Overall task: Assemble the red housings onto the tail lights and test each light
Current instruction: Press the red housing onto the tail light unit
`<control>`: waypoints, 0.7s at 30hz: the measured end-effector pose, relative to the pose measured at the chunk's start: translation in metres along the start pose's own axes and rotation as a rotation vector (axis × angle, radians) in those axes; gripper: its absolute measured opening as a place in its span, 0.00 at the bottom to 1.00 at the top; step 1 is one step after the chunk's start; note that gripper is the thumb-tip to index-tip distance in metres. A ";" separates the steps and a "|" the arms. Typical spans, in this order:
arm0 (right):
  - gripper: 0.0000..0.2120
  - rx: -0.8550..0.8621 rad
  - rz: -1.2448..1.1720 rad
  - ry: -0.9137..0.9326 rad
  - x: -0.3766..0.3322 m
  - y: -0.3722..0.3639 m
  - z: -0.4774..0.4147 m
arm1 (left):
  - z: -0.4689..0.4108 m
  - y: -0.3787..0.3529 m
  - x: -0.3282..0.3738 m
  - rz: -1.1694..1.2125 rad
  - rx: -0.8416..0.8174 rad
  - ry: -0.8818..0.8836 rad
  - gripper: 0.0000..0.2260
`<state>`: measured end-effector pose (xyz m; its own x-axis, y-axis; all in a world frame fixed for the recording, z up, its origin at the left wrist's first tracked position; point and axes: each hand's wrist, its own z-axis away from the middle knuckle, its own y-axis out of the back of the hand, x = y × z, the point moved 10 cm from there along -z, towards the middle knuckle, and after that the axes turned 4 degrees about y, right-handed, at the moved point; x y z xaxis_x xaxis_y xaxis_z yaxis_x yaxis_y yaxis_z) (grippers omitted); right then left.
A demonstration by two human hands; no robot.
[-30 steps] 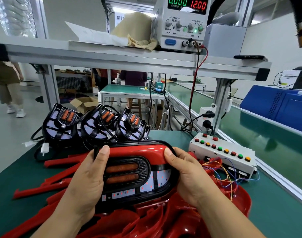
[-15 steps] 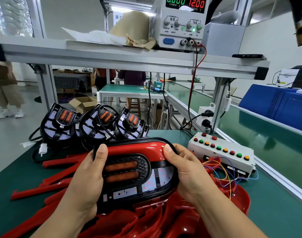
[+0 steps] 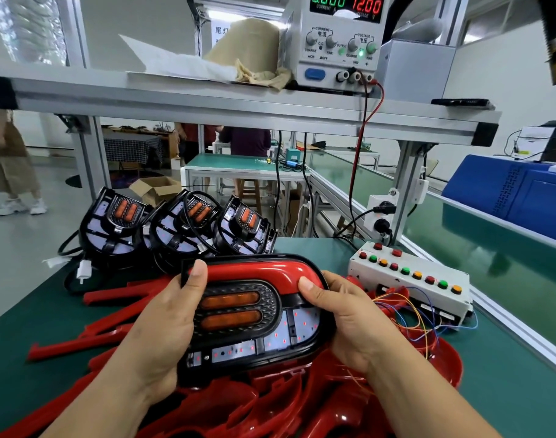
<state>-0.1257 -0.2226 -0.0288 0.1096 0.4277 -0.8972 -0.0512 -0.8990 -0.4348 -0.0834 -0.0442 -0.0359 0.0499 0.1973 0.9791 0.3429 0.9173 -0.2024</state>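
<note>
My left hand and right hand each grip one end of the tail light, its long axis left-to-right over the tabletop; both thumbs press the red housing along its far edge

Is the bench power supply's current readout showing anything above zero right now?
No, on the power supply the green current readout shows 0.000, while the red voltage readout beside it shows 12.00.
</note>
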 end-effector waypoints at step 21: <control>0.19 0.020 0.005 -0.031 0.002 0.003 -0.001 | -0.003 0.004 0.000 0.064 0.045 -0.007 0.22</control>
<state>-0.1242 -0.2249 -0.0323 0.0788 0.4265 -0.9010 -0.0716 -0.8991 -0.4319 -0.0793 -0.0419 -0.0362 0.0642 0.2581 0.9640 0.2971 0.9172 -0.2654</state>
